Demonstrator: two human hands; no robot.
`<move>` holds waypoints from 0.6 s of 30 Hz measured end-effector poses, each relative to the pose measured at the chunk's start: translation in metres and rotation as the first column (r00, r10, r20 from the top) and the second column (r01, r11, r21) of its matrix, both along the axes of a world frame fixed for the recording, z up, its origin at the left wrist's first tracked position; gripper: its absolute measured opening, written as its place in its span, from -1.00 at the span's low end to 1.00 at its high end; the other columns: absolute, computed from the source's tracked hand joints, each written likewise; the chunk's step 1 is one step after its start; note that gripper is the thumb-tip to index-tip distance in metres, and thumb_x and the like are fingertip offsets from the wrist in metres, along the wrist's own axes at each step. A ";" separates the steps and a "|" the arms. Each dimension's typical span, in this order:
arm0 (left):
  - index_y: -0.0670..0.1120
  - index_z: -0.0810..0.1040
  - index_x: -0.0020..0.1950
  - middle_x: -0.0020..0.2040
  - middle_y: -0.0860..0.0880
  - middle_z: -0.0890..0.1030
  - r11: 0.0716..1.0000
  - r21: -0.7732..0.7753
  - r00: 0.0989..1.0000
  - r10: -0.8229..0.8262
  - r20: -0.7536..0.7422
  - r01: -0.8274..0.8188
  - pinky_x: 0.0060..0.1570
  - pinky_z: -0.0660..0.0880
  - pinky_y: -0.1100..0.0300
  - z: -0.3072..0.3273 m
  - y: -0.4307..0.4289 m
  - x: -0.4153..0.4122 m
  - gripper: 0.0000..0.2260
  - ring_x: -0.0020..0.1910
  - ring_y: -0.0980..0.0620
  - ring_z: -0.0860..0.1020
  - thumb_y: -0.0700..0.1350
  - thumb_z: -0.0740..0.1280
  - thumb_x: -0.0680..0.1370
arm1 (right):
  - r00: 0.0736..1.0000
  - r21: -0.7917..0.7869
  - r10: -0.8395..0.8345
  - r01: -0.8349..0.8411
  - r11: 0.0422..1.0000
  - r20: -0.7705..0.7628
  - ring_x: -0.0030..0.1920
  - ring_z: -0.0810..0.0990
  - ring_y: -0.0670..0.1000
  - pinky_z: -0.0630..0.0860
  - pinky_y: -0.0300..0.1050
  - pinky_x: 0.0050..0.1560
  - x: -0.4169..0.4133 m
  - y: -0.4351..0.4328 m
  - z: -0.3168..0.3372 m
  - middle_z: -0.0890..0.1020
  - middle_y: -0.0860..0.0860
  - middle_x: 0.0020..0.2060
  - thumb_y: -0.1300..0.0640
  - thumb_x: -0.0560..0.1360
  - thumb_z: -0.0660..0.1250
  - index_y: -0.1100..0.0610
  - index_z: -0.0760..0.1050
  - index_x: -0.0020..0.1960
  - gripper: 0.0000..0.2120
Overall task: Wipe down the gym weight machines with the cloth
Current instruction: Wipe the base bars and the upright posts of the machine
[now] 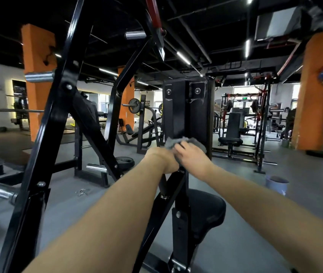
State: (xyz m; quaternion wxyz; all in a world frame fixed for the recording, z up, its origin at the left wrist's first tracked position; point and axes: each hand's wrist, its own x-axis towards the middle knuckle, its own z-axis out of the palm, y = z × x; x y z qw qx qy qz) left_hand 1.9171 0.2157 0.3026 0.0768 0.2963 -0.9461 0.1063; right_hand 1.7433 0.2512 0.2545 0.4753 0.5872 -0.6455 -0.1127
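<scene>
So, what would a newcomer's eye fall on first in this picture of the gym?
Two bare arms run up the middle to the left hand and the right hand, which holds a grey cloth against the bottom of the black back pad. Next come the thick black frame leaning across the left, and the orange pillars at both sides.

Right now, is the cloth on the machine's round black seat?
No, the grey cloth is held by the right hand against the lower end of the upright back pad, above the seat.
</scene>
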 end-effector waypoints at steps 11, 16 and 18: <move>-0.12 0.36 0.29 0.30 -0.18 0.54 0.990 0.082 0.934 -0.079 -0.348 0.115 0.13 0.44 -0.06 -0.016 -0.036 -0.013 -0.68 0.29 -0.21 0.51 0.02 0.19 0.60 | 0.944 -0.074 0.136 -0.165 0.984 -0.301 0.18 0.45 0.14 0.50 0.04 0.11 -0.005 -0.003 0.084 0.54 0.09 0.16 0.15 0.47 0.46 0.18 0.63 0.22 -0.66; -0.08 0.34 0.16 0.18 -0.14 0.60 0.989 0.066 0.930 -0.100 -0.353 0.131 -0.04 0.36 0.00 -0.019 -0.037 -0.015 -0.78 0.16 -0.21 0.55 0.02 0.17 0.60 | 0.989 -0.383 0.050 -0.101 0.918 -0.139 0.19 0.49 0.21 0.52 0.09 0.11 0.015 -0.011 0.158 0.52 0.19 0.22 0.25 0.41 0.47 0.30 0.50 0.36 -0.48; -0.08 0.34 0.17 0.13 -0.12 0.60 0.988 0.073 0.930 -0.100 -0.355 0.134 -0.05 0.37 0.00 -0.017 -0.036 -0.015 -0.77 0.06 -0.19 0.54 0.03 0.17 0.61 | 0.995 -0.445 0.083 -0.095 0.890 -0.047 0.24 0.47 0.22 0.55 0.10 0.12 0.015 -0.012 0.148 0.51 0.20 0.28 0.30 0.38 0.48 0.29 0.48 0.40 -0.41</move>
